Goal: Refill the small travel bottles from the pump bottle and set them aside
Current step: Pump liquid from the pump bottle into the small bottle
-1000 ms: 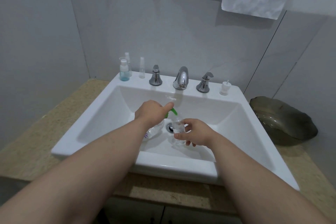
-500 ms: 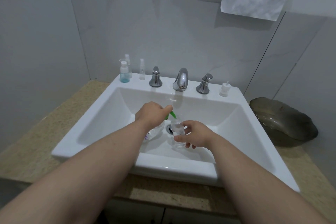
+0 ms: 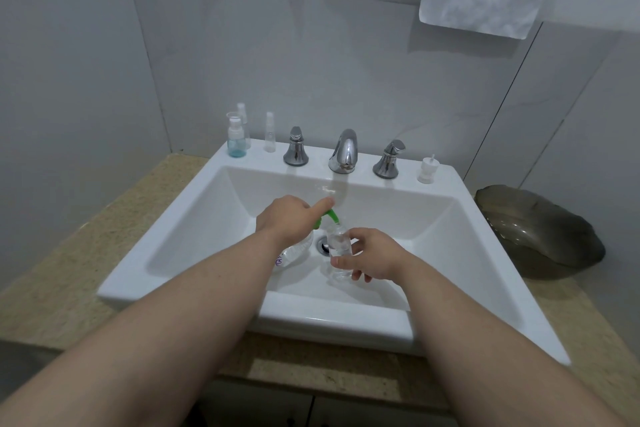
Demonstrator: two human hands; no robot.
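Note:
Over the white sink basin, my left hand grips a clear pump bottle with a green pump head, and its index finger lies along the top of the pump. The green nozzle points down at the mouth of a small clear travel bottle, which my right hand holds between thumb and fingers just above the drain. On the sink's back ledge at the left stand a small pump bottle with blue liquid and two slim clear spray bottles.
A chrome faucet with two handles stands at the back of the sink. A small white cap with a tube sits on the right ledge. A dark glass bowl lies on the speckled counter at the right. White cloths hang on the wall.
Both hands have stayed over the drain with almost no shift; the pump nozzle remains at the travel bottle's mouth.

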